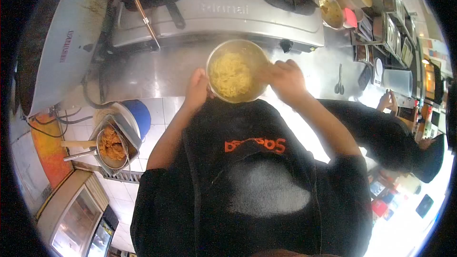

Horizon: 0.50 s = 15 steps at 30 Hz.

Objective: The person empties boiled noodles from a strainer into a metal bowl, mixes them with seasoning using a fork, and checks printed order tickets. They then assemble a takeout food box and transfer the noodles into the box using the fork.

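A round metal bowl (261,85) is held in front of my apron, at the near edge of the steel counter. Pale yellow noodles (232,74) lie inside it, looking like pasta strands. My left hand (196,88) grips the bowl's left rim, with the thumb on the near side. At the right rim is my right hand (287,82), its fingers curled in and slightly blurred. Whatever those fingers pinch is hidden.
Behind the bowl stands a gas stove (223,12) with a pan and a wooden-handled strainer (145,21). Scissors (339,80) lie on the right counter. A strainer of fried food (111,143) sits at left. A co-worker (376,126) is close on the right.
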Each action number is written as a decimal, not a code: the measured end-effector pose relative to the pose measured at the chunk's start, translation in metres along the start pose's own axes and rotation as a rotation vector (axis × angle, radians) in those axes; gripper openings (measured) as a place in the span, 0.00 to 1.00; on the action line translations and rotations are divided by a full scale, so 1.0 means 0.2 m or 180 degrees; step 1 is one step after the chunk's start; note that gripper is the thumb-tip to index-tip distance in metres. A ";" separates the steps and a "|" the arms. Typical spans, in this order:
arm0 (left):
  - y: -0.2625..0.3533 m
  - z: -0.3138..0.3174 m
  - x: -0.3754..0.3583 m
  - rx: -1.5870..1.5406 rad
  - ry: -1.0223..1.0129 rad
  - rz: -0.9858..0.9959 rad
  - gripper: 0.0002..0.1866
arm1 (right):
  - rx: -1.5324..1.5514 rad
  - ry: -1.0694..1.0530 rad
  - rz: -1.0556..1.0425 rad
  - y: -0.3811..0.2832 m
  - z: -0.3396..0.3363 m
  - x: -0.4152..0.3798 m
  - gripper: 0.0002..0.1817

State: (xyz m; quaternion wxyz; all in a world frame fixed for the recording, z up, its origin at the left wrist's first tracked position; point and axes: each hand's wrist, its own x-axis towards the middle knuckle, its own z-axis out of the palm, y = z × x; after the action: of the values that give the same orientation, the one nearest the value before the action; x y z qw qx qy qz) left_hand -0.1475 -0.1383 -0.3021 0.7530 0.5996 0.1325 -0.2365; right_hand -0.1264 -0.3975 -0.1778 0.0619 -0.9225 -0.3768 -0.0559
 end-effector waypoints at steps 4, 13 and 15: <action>0.01 0.02 0.00 0.0169 -0.0037 0.0150 0.06 | -0.0646 -0.0454 0.0708 0.04 0.15 0.05 0.04; 0.02 0.01 -0.03 0.0141 0.0163 0.0146 0.06 | -0.0616 -0.0879 0.0902 0.12 -0.11 -0.02 0.05; 0.04 0.03 -0.05 0.0116 0.0171 0.0197 0.06 | -0.0742 -0.1075 0.1175 0.12 -0.06 0.00 0.05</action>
State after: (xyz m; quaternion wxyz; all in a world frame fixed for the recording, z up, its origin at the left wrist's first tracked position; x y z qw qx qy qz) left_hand -0.1530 -0.1414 -0.2879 0.7451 0.6231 0.1298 -0.1992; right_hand -0.1102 -0.4162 -0.1681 -0.0992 -0.9727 -0.1983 0.0680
